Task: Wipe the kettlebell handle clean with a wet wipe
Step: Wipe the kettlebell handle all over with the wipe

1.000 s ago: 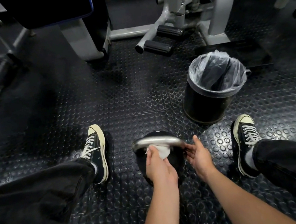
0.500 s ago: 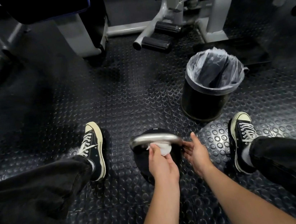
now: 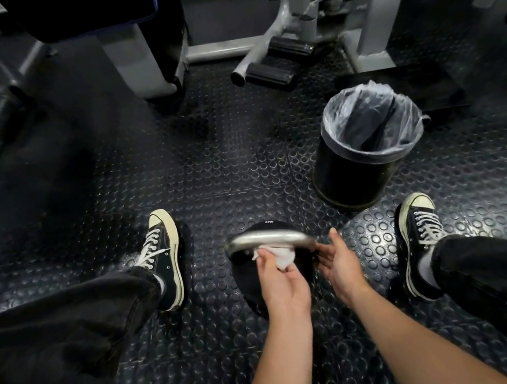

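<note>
A black kettlebell stands on the studded rubber floor between my feet. Its silver handle arches across the top. My left hand grips a crumpled white wet wipe and presses it against the underside of the handle near its middle. My right hand is at the right end of the handle, fingers spread, thumb up, touching the kettlebell where the handle meets the body. Most of the kettlebell's body is hidden under my hands.
A black bin with a clear plastic liner stands to the front right of the kettlebell. My black sneakers, left and right, flank the kettlebell. Grey gym machine frames and black foot rollers stand further ahead.
My left hand has slid the wipe slightly right along the underside of the handle. The right hand stays at the handle's right end. The view has shifted a little.
</note>
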`<state>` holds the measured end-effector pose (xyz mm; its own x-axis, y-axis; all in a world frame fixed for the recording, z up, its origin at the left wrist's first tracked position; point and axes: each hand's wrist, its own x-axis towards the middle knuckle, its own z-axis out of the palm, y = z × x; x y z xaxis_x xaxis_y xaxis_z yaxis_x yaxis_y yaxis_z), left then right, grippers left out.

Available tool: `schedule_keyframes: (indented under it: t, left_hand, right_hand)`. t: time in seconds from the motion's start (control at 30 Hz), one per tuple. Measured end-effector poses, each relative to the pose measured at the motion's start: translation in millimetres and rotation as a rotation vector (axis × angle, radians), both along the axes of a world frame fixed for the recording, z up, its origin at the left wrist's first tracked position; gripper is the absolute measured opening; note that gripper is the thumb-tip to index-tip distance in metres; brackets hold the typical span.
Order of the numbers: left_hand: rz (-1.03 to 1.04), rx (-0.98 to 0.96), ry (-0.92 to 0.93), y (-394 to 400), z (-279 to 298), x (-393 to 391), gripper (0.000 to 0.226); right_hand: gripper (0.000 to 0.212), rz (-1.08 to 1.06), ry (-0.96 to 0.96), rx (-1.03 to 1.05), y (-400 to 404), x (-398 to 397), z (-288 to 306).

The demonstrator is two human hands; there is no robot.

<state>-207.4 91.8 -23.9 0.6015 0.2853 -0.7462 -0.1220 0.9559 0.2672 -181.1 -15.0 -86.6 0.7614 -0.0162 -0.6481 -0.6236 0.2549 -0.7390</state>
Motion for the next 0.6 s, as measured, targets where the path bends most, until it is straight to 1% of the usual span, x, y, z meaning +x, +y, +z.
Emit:
schedule_keyframes:
  t: [0.1,0.2,0.27,0.37,0.5,0.6]
  left_hand:
    - [0.057,-0.047,-0.004,9,-5,6,0.02]
    - [-0.024,0.003,0.044,-1,-5,0,0.019]
    - [-0.05,0.025,0.059,-3,-8,-1,0.018]
    - [0.016,-0.026,0.002,4,-6,5,0.022]
    - [-0.054,0.039,0.061,1,-8,0,0.019]
    - [-0.037,0.031,0.051,2,-10,0,0.018]
  right_hand:
    - [0.057,-0.023,0.005,0.002,-1,0,0]
    - [0.047,-0.02,0.006,-0.005,-1,0,0]
    - [0.044,-0.026,0.004,-0.006,0,-1,2]
    - [0.046,-0.022,-0.004,0.009,1,0,3]
    - [0.047,-0.033,0.003,0.021,-1,0,1]
    - [0.049,-0.037,0.009,0.018,-1,0,-1]
